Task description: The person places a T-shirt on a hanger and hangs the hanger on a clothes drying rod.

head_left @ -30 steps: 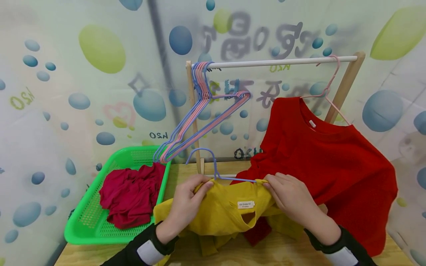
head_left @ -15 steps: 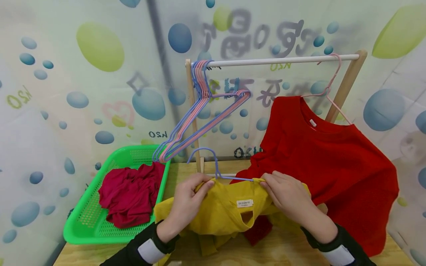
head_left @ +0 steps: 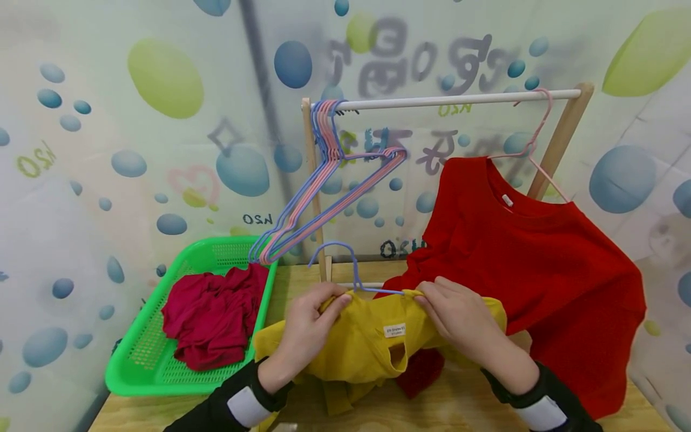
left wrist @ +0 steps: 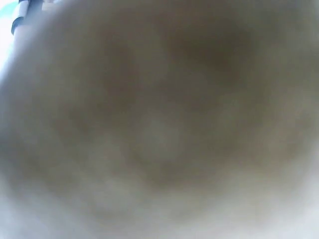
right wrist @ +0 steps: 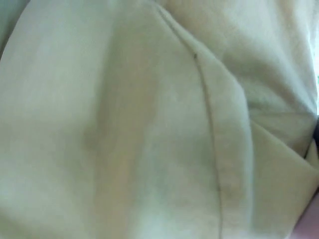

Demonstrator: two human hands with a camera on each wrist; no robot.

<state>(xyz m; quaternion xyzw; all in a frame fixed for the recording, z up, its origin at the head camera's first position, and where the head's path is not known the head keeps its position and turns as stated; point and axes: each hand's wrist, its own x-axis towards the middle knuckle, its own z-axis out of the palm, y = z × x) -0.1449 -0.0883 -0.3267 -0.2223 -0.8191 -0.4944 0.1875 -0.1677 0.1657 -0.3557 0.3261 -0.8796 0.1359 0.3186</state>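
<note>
Both left hand [head_left: 305,324] and right hand [head_left: 459,317] pinch the yellow shirt [head_left: 351,354] by its top edge, over the table [head_left: 415,414]; cloth hides most of the blue hanger [head_left: 356,269]; the left wrist view is blurred.

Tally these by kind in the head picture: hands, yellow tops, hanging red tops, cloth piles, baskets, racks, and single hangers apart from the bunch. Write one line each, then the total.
Hands: 2 (left hand, right hand)
Yellow top: 1
Hanging red top: 1
Cloth pile: 1
Basket: 1
Rack: 1
Single hangers: 2 (blue hanger, pink hanger)
Total: 9
</note>
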